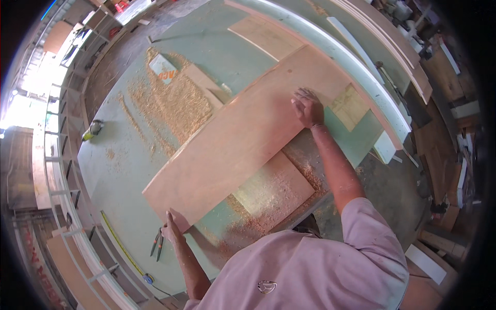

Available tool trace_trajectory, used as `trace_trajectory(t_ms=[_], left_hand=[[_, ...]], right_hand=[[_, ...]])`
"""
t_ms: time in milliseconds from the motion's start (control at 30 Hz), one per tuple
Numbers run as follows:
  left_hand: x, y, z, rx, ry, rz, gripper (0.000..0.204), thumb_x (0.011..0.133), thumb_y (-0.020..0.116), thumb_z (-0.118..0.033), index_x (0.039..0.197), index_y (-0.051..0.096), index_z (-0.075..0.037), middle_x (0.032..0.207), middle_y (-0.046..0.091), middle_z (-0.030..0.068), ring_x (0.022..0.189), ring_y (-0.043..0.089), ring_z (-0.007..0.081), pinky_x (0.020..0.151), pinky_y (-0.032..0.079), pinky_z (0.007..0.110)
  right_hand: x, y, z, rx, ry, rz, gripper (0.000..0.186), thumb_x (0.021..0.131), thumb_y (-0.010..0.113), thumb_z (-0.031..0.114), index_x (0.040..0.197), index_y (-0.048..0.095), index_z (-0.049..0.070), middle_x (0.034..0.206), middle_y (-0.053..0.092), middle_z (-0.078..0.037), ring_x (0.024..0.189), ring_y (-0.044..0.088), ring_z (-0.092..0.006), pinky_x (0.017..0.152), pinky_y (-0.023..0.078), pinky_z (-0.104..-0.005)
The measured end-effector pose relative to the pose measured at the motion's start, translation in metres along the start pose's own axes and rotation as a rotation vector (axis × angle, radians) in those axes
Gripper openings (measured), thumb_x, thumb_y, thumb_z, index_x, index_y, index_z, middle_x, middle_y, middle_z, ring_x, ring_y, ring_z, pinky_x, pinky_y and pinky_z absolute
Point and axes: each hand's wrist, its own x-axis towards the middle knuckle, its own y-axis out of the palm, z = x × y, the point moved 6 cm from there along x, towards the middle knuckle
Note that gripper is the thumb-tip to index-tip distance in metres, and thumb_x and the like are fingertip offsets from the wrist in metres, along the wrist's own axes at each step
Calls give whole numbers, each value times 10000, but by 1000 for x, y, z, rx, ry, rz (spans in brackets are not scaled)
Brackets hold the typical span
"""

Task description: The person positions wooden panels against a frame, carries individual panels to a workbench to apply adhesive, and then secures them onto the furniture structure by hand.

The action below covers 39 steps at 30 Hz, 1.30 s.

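Observation:
A long, broad wooden board (237,134) lies slantwise across the green work table, from near left to far right. My left hand (172,232) grips the board's near left end at its edge, one finger stretched over the top face. Farther right, my right hand (308,108) lies on the board's upper face, fingers partly spread and a little bent. A plywood piece (276,191) dusted with shavings sticks out from under the board's near side. Pliers (157,243) with dark and red handles lie just left of my left hand.
A sawdust heap (186,103) lies beyond the board, with a white card-like piece (163,68) on it. A tape measure (149,279) has its yellow blade pulled out at near left. A green tool (93,130) sits at the table's left edge. Long strips (351,46) lie at far right.

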Motion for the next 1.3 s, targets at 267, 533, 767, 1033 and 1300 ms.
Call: trace_trajectory(t_ms=[267, 533, 767, 1033, 1300], left_hand=[[3, -3, -7, 104, 0, -66, 766, 760, 825, -552, 1007, 660, 154, 1035, 667, 253, 906, 671, 311, 777, 576, 437], [-6, -1, -22, 62, 0, -27, 749, 756, 830, -540, 979, 663, 155, 973, 674, 222, 835, 663, 276, 715, 570, 413], [-3, 1, -25, 23, -14, 5, 767, 758, 834, -542, 1038, 651, 148, 971, 673, 208, 815, 662, 260, 668, 561, 384], [3, 7, -28, -9, -44, 80, 751, 773, 835, -526, 1044, 641, 147, 987, 669, 197, 810, 662, 241, 643, 558, 369], [15, 8, -29, -26, -42, 50, 786, 781, 825, -527, 1101, 626, 162, 1013, 676, 209, 820, 680, 246, 621, 561, 365]], right_hand=[[5, 3, 1, -35, -17, -14, 347, 941, 601, 271, 1137, 727, 13, 1266, 670, -181, 1232, 598, -351, 1116, 413, -448], [8, 7, 0, -33, -3, -22, 357, 939, 598, 288, 1136, 730, 21, 1272, 667, -180, 1239, 594, -348, 1118, 411, -453], [10, 10, -1, -43, -11, -27, 354, 938, 603, 289, 1138, 731, 26, 1271, 669, -175, 1231, 597, -351, 1118, 411, -452], [14, 15, -2, -51, -6, -10, 371, 944, 591, 302, 1155, 726, 29, 1278, 666, -176, 1236, 594, -353, 1123, 404, -457], [21, 21, 0, -50, -3, -8, 377, 948, 585, 311, 1161, 726, 33, 1288, 663, -172, 1246, 588, -352, 1127, 400, -457]])
